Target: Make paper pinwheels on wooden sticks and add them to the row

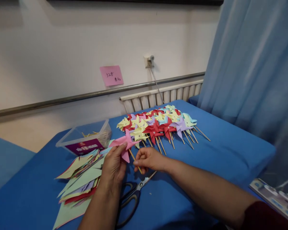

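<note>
A pink paper pinwheel (125,142) on a thin wooden stick is held up over the table. My left hand (114,162) pinches its paper blades near the centre. My right hand (147,158) has its fingers curled closed at the lower part of the stick (133,158). Below my hands lies a pair of scissors (135,191) with dark handles, partly hidden by my left forearm. Just beyond, several finished pinwheels (154,130) in red, yellow, purple and light blue lie in a pile, sticks toward me.
Loose coloured paper sheets (80,185) are stacked left of my left arm. Behind them stands a clear plastic box (76,137) with sticks inside. The blue table (220,150) meets a wall with a radiator (163,95). A blue curtain (252,70) hangs at the right.
</note>
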Available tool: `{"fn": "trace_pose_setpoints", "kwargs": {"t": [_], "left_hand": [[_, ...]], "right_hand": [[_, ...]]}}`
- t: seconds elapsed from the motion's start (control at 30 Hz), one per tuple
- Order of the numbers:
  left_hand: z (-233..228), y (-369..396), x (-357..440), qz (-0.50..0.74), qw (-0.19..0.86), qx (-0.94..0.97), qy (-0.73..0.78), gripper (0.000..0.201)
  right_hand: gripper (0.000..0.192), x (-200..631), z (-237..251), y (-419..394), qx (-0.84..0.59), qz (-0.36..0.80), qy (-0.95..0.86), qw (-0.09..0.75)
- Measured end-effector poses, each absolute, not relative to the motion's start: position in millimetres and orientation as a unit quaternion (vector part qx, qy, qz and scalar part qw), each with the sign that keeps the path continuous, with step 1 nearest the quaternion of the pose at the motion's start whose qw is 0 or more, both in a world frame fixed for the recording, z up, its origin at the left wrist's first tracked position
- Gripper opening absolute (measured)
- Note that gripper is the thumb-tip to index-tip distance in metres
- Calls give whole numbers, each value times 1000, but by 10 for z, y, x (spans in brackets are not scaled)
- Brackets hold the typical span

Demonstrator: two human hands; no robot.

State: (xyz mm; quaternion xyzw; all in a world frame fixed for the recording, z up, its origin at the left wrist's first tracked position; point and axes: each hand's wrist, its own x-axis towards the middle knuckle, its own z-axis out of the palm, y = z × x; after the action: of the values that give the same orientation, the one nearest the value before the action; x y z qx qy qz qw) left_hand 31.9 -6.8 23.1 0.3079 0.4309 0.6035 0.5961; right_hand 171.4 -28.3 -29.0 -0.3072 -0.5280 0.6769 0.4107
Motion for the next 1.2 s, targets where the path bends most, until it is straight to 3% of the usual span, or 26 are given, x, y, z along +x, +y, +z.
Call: {"fn": "trace_pose_setpoints", "kwargs": {"t": [0.87, 0.97, 1.07, 1.2], "left_hand": [[305, -177, 400, 584, 622, 322, 411, 16], [301, -198, 406, 549, 643, 332, 418, 25], [291, -211, 401, 528, 648, 338, 432, 29], [278, -215, 389, 526, 645, 340, 438, 27]], "right_hand": [[49, 1721, -314, -259, -354, 625, -530, 450], [41, 1892, -352, -256, -404, 571, -515, 495], [32, 2195, -437, -285, -538, 414, -505, 532], [25, 2582, -518, -354, -687, 259, -514, 444]]}}
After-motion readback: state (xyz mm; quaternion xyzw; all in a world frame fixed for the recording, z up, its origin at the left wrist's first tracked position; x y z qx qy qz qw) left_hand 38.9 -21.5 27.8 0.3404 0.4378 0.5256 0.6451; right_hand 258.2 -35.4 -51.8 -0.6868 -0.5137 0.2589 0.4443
